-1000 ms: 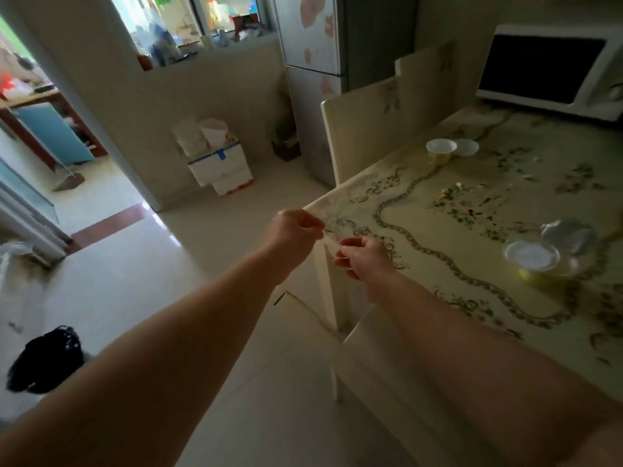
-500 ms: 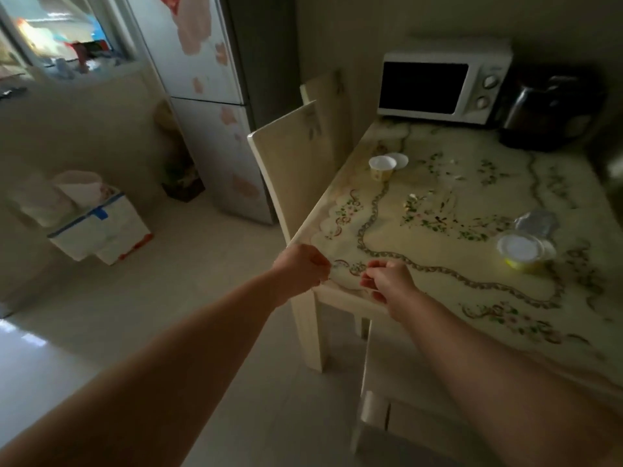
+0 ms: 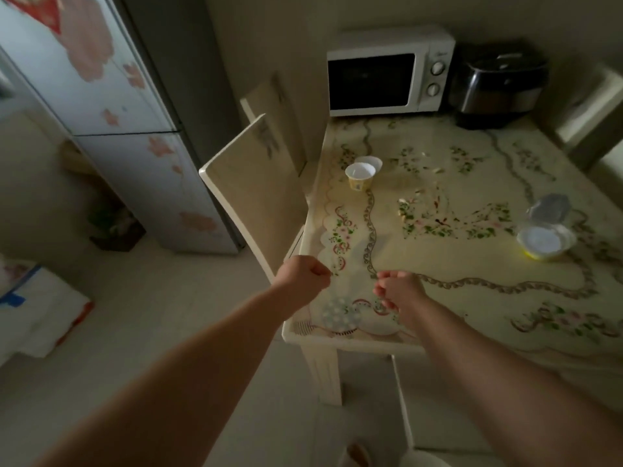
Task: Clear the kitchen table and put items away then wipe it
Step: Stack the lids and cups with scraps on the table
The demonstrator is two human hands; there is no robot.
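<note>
The hands have drawn apart over the near left corner of the table (image 3: pixel 455 308), left hand (image 3: pixel 303 278) fisted, right hand (image 3: pixel 397 291) loosely curled, any pinch impossible to tell; the small cup (image 3: pixel 360 176) stands ahead by the left edge, nearer the left hand, the open tub (image 3: pixel 544 242) farther right.

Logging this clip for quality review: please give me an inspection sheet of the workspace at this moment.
Surface: table under a floral cover, in dim light.
Job's things: small yellow cup, open, with a white lid just behind it; yellow tub with its foil lid peeled back.
Clutter: pale scraps mid-table.
Grippers: left hand and right hand over the near corner, fingers curled; whether they pinch anything cannot be told.
Cables: nothing seen.
Surroundings: microwave and rice cooker at the far edge; chair and fridge to the left.
</note>
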